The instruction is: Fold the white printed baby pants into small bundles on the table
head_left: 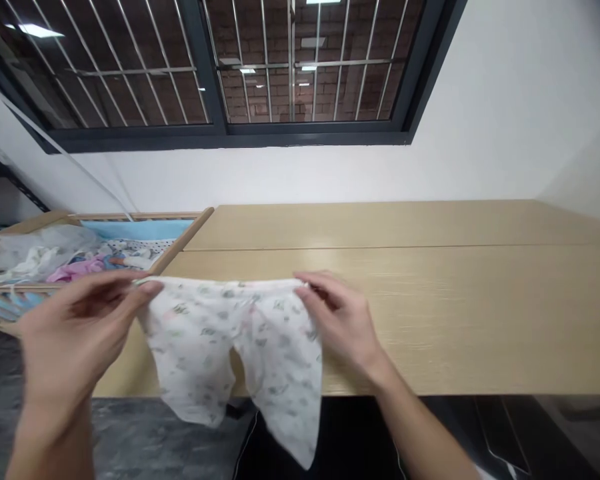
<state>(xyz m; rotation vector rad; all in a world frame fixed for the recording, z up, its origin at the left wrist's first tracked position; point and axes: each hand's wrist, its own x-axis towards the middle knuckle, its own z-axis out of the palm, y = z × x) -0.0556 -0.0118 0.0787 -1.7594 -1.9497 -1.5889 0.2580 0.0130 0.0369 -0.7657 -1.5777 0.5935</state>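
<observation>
A pair of small white pants [280,353] with a green and grey print hangs stretched by its waistband over the near edge of the wooden table [455,300]. My left hand [80,327] pinches the left end of the waistband between thumb and fingers. At the right end, my right hand [337,320] pinches the band the same way. Both legs of the pants dangle down, the right one reaching lower than the left, past the table's front edge.
To the left stands a wooden crib [183,239] with a light blue lining, holding pink and white clothes [77,268] and a clear plastic bag [55,240]. Behind the table are a white wall and a barred window [220,137].
</observation>
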